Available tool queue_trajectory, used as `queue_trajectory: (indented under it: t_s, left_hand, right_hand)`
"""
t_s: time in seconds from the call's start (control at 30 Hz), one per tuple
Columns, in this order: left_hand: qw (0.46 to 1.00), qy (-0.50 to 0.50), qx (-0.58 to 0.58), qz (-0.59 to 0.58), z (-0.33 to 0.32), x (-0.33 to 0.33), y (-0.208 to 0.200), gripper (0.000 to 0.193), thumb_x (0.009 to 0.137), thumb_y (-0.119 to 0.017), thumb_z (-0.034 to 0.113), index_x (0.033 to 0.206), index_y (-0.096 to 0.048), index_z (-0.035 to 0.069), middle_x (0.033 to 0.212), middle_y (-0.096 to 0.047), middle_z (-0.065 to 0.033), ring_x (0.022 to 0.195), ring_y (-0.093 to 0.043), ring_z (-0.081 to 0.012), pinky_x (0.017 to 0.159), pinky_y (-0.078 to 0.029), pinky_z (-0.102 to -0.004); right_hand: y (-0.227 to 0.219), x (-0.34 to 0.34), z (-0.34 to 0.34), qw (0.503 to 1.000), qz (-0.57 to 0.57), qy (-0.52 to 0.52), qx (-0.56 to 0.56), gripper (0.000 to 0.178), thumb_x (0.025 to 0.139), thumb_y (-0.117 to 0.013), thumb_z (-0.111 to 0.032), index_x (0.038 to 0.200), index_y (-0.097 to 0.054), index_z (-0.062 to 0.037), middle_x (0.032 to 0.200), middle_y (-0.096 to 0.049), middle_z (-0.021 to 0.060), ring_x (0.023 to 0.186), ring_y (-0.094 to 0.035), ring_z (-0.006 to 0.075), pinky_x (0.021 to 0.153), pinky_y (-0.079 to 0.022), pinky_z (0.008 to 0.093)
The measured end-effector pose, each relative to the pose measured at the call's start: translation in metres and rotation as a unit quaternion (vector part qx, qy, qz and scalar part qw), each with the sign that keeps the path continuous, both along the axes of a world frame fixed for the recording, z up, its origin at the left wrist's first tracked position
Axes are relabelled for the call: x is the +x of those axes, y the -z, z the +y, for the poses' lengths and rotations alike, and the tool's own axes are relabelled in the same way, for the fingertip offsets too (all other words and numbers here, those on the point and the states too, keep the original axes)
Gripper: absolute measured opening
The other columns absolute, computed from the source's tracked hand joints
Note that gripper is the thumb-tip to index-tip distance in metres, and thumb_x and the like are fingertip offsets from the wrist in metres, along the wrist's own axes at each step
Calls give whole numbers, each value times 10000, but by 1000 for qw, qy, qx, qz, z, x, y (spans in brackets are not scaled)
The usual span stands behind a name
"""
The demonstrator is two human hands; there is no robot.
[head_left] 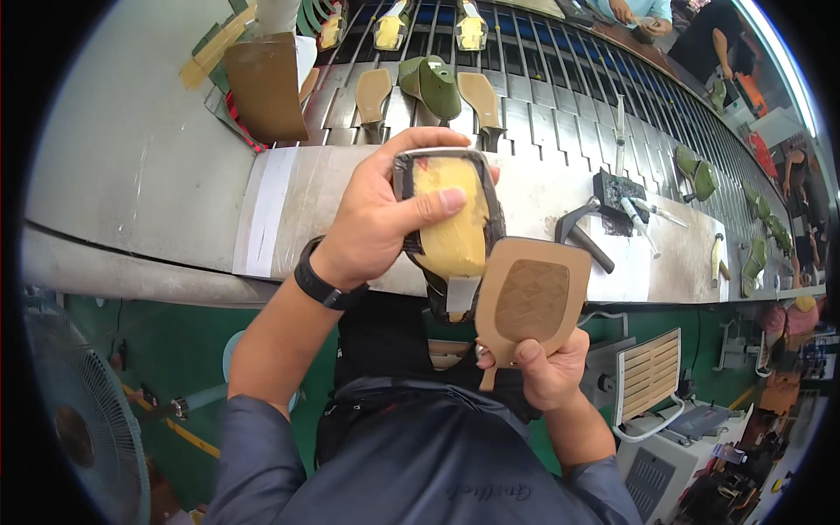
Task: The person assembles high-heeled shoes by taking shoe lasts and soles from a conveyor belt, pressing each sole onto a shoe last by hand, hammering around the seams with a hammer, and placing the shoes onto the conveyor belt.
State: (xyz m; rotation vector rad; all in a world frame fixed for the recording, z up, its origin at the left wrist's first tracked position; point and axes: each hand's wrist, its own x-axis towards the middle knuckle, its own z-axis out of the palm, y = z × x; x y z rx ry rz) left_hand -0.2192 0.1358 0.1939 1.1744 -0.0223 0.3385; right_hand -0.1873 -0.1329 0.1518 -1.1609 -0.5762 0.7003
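Observation:
My left hand [378, 219] grips a shoe upper on a last [448, 223], bottom side up, showing a yellow insole with a dark rim folded around it. My thumb lies across the yellow surface. My right hand [542, 372] holds a tan outsole [532, 297] with a diamond tread pattern, its heel end pinched between thumb and fingers. The sole stands just right of the shoe, overlapping its heel end. Both are held above my lap, in front of the workbench edge [289, 206]. A black band sits on my left wrist.
A slatted conveyor [542, 96] carries green lasts [435, 85], tan soles [374, 92] and yellow-bottomed shoes [390, 31]. A hammer [582, 236], tube and brush lie on the bench right. Brown cardboard [267, 83] stands back left. A fan [74, 411] is lower left; other people work far right.

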Motion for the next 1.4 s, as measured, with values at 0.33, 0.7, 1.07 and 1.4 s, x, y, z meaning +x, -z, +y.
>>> queue_trajectory:
  t_s: [0.33,0.7,1.07,1.4]
  left_hand:
    - [994,52,54,-85,-6,15,4,409,1051,-678,229,1362,-553,-7,1363,-654,-307,1292,-663,-357,1061,-579,-479]
    - [998,51,-18,-43,-19,5,-1,904,798,-896,552,1371,-499,-23,1390,-585,-381,1295,-640,-439,1111,-524,-561]
    - [997,58,-29,-45,-20,1,0,872,797,-919,472,1371,-484,-19,1377,-585,-391,1287,-642,-445,1091,-540,-554]
    - [997,55,-60,-12,-23,-6,-13,665,924,-786,405,1346,-503,-24,1393,-587,-378,1286,-646,-436,1100,-533,-553]
  right_hand:
    - [-34,15,49,998,58,-34,-7,296,1077,-588,-143,1172,-678,123,1020,-770,212,800,-765,218,707,-647,349]
    - [-32,11,51,1000,5,3,-8,306,1072,-597,-147,993,-757,101,781,-775,164,642,-730,159,572,-585,289]
    - [-34,8,50,999,36,-8,-19,319,1077,-602,-164,1005,-758,105,787,-773,167,649,-730,157,564,-583,284]
    - [-36,7,48,999,21,-20,-35,312,1077,-604,-167,960,-761,77,783,-779,152,661,-740,155,572,-589,291]
